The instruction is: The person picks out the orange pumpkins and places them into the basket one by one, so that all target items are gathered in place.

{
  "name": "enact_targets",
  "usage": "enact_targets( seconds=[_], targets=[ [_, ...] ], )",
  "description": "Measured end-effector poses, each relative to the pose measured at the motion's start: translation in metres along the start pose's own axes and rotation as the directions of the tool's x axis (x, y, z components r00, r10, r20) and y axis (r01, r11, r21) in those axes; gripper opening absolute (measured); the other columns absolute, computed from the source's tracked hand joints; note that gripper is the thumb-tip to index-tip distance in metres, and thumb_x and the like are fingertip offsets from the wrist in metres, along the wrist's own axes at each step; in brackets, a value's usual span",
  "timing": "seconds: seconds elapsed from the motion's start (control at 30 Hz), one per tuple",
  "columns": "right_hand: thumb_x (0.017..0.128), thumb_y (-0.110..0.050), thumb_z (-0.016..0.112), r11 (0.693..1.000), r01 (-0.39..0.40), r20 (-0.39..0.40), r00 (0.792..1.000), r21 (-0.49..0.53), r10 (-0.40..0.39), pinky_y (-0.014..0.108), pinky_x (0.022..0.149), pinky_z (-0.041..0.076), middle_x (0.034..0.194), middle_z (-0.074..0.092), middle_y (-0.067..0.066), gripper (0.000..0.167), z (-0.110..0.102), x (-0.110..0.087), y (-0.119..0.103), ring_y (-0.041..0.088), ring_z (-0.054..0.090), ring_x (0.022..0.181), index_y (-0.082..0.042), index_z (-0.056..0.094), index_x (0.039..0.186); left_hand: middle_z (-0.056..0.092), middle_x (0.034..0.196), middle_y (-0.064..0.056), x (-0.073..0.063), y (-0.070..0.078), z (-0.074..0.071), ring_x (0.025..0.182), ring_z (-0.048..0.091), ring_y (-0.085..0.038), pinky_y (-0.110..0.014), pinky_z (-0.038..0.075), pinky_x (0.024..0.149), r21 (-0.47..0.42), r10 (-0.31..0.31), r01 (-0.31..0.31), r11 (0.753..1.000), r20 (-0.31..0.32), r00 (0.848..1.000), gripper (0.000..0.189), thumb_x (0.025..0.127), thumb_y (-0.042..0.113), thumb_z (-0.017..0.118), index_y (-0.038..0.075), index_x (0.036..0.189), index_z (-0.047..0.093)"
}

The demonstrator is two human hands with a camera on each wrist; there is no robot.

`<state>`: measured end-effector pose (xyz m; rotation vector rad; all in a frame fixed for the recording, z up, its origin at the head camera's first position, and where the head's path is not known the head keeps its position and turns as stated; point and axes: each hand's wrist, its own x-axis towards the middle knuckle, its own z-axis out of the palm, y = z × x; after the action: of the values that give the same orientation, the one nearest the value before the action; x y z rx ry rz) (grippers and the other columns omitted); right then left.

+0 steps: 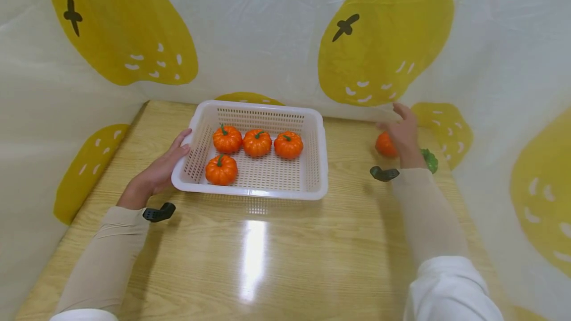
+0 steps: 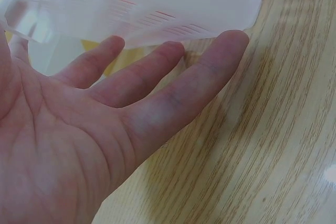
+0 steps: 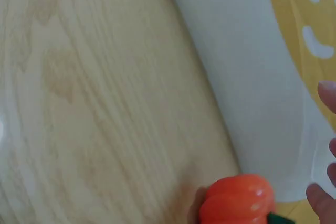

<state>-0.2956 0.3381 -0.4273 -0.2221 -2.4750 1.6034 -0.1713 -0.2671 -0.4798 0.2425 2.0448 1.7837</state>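
A white plastic basket (image 1: 250, 193) with slotted walls stands on the table. Inside lie several small orange toy pumpkins (image 1: 257, 143) with green stems. My left hand (image 1: 164, 165) touches the basket's left end; in the left wrist view its fingers (image 2: 173, 98) reach out nearly straight against the wall. My right hand (image 1: 403, 135) is raised over the right part of the table, fingers spread and holding nothing. Close under it sits another orange pumpkin (image 3: 236, 203), partly hidden by the hand in the head view. A bumpy green object (image 1: 429, 160) shows from behind the right wrist.
The wood-grain table (image 1: 312, 261) reaches a white curtain (image 1: 258, 28) with big yellow fruit prints at the back and both sides. A dark wrist-worn device (image 1: 384, 174) juts from the right wrist, and a similar device (image 1: 159, 212) from the left.
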Motion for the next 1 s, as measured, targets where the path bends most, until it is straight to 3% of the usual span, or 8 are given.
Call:
enact_targets(
  seconds=[0.2, 0.37, 0.53, 0.8, 1.0],
  targets=[
    [0.085, 0.0, 0.075, 0.989, -0.112, -0.08, 0.991, -0.1, 0.104, 0.036, 0.131, 0.02, 0.171, 0.031, 0.011, 0.09, -0.004, 0.002, 0.021, 0.028, 0.024, 0.16, -0.01, 0.031, 0.164, 0.001, 0.173, -0.023, 0.001, -0.001, 0.001, 0.14, 0.034, -0.057, -0.053, 0.059, 0.088, -0.022, -0.003, 0.003, 1.0, 0.003, 1.0, 0.058, 0.112, 0.054, 0.024, 0.054, 0.159, -0.011],
    [0.084, 0.003, 0.068, 0.979, -0.162, -0.083, 0.985, -0.121, 0.153, 0.042, 0.129, 0.024, 0.171, 0.028, 0.016, 0.09, -0.005, 0.003, 0.036, 0.032, 0.024, 0.159, -0.008, 0.028, 0.164, -0.001, 0.173, -0.022, 0.001, 0.0, 0.0, 0.142, 0.032, -0.057, -0.052, 0.059, 0.089, -0.024, -0.006, 0.006, 1.0, 0.003, 1.0, 0.058, 0.112, 0.053, 0.023, 0.054, 0.159, -0.011],
    [0.082, -0.002, 0.066, 0.969, -0.147, -0.09, 0.987, -0.198, 0.132, 0.051, 0.125, 0.031, 0.166, 0.035, 0.022, 0.086, 0.0, 0.003, 0.051, 0.039, 0.033, 0.153, -0.006, 0.033, 0.162, 0.002, 0.173, -0.023, 0.0, 0.0, 0.001, 0.14, 0.035, -0.055, -0.051, 0.059, 0.088, -0.028, -0.008, 0.008, 1.0, 0.001, 1.0, 0.058, 0.112, 0.054, 0.023, 0.055, 0.159, -0.011],
    [0.084, -0.011, 0.075, 0.934, -0.153, -0.09, 0.987, -0.323, 0.13, 0.054, 0.121, 0.036, 0.159, 0.044, 0.027, 0.081, 0.002, -0.004, 0.055, 0.045, 0.043, 0.145, 0.001, 0.041, 0.157, 0.003, 0.173, -0.023, -0.002, 0.001, 0.0, 0.139, 0.036, -0.054, -0.052, 0.059, 0.089, -0.019, -0.013, 0.013, 1.0, 0.0, 1.0, 0.058, 0.112, 0.054, 0.023, 0.056, 0.159, -0.011],
    [0.082, -0.014, 0.082, 0.947, -0.129, -0.094, 0.99, -0.293, 0.106, 0.05, 0.122, 0.035, 0.155, 0.052, 0.023, 0.078, 0.004, -0.006, 0.062, 0.042, 0.047, 0.142, -0.006, 0.051, 0.153, 0.003, 0.172, -0.024, -0.003, 0.002, 0.001, 0.139, 0.035, -0.056, -0.051, 0.059, 0.088, -0.024, -0.005, 0.005, 1.0, 0.008, 1.0, 0.057, 0.112, 0.053, 0.023, 0.055, 0.159, -0.01]
  ],
)
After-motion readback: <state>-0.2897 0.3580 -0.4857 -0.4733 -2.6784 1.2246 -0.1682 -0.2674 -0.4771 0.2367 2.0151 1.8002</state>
